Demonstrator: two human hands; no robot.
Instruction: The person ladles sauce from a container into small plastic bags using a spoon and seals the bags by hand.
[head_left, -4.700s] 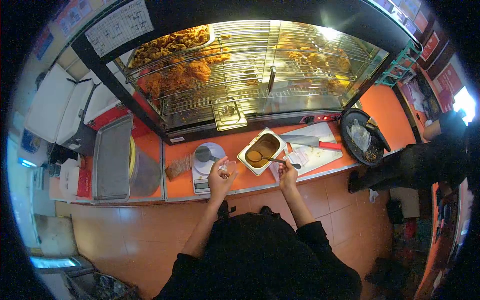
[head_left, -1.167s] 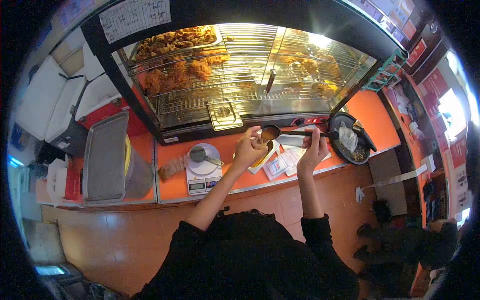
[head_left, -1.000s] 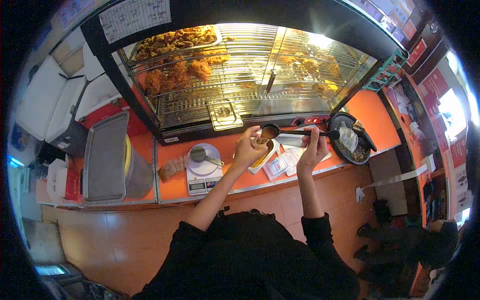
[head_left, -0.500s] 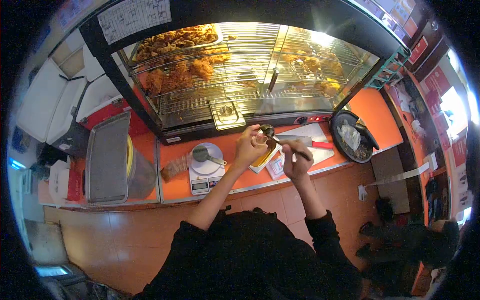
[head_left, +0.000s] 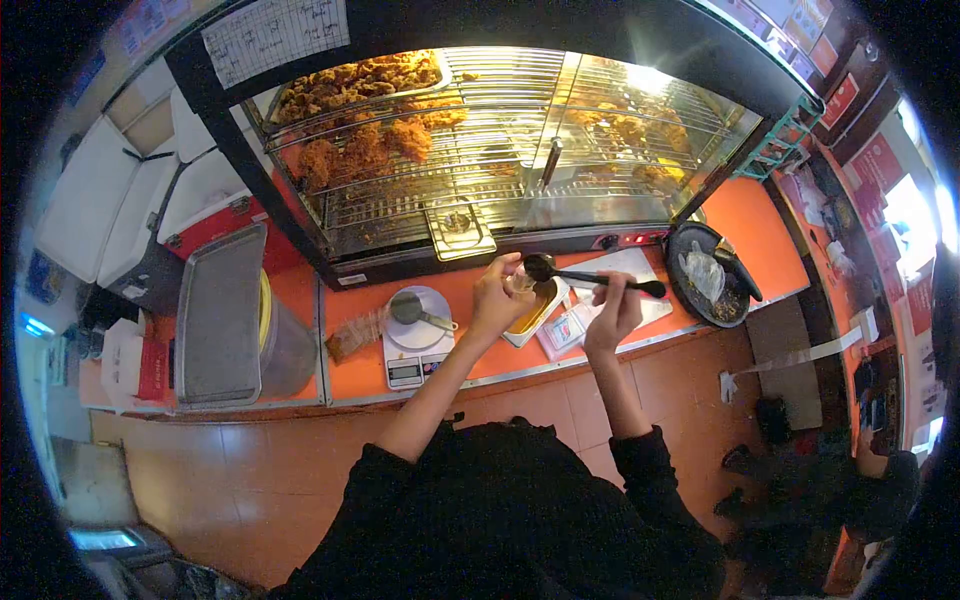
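My left hand (head_left: 492, 302) is closed around a small clear cup (head_left: 519, 279), its fingers hiding part of it. In my right hand (head_left: 612, 318) is a black ladle (head_left: 590, 276), gripped by the handle. The ladle's bowl touches or overlaps the cup's rim; I cannot tell which. Below both hands, a metal pan (head_left: 519, 334) of orange-brown sauce stands on the counter. A flat white packet with printing (head_left: 566, 330) lies right of the pan. Behind my right hand is a white cutting board (head_left: 650, 305).
Left of the pan, a kitchen scale (head_left: 405, 372) carries a white dish with a grey scoop (head_left: 407, 307). Stacked clear cups (head_left: 352, 338) lie beside it. A glass warming cabinet (head_left: 500, 210) of fried chicken rises behind. A black round pan (head_left: 735, 312) sits at right.
My right hand has turned and shifted slightly right, so the ladle's handle now lies nearly level, pointing right. My left hand still holds the cup in about the same place.
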